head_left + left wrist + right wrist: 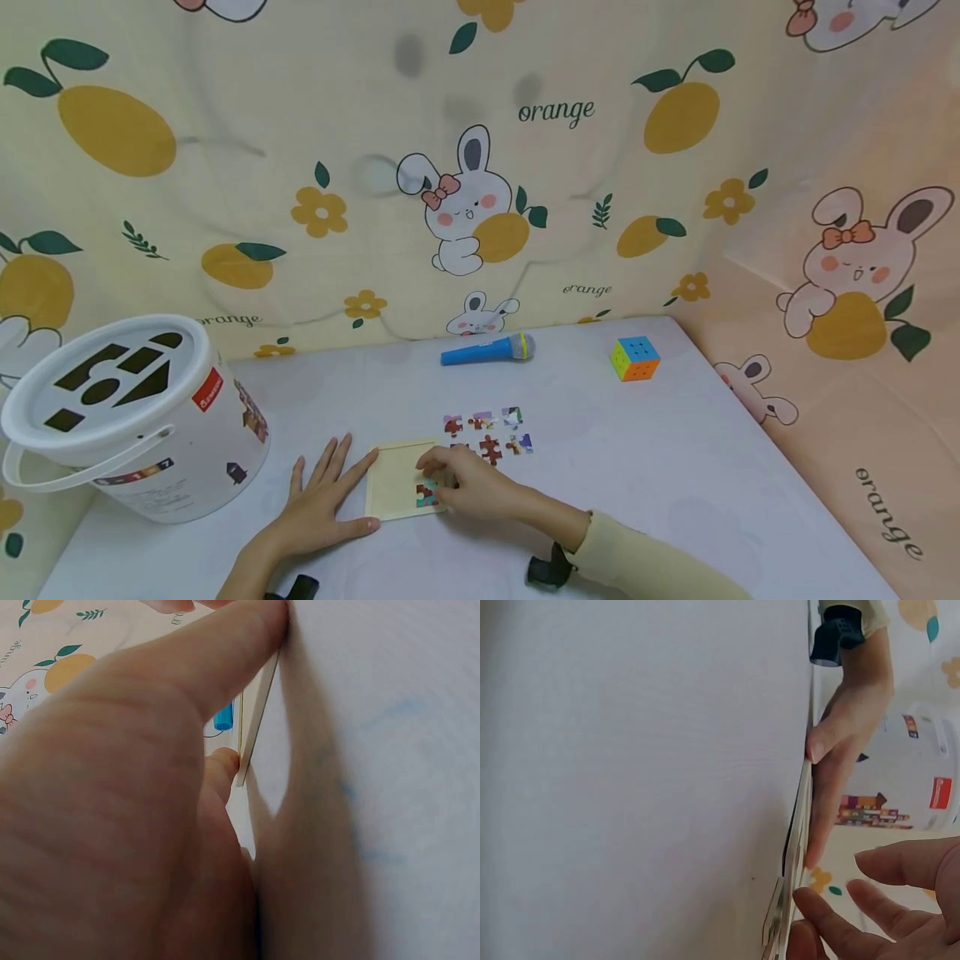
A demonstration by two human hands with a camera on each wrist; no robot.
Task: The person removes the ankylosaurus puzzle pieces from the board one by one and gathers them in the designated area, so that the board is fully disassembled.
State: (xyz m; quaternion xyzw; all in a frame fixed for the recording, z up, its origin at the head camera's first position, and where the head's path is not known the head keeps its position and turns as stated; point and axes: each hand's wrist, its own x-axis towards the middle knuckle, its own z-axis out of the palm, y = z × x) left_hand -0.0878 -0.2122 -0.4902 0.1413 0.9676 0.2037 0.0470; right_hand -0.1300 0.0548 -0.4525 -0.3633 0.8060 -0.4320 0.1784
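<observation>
A pale puzzle tray (392,485) lies on the white table, with colourful jigsaw pieces (426,493) in its lower right part. My left hand (318,512) lies spread at the tray's left side, index fingertip and thumb tip at its edge. The left wrist view shows the thumb large beside the tray's rim (259,712). Over the right part of the tray is my right hand (476,485), fingers bent loosely. In the right wrist view its fingertips (810,900) touch down at the tray, with other fingers raised; the hand partly hides the pieces.
Several loose jigsaw pieces (491,448) lie behind the right hand. Farther back are a blue toy microphone (483,350) and a colourful puzzle cube (635,359). A white lidded bucket (187,450) stands at the left. A printed cloth (360,108) hangs behind the table.
</observation>
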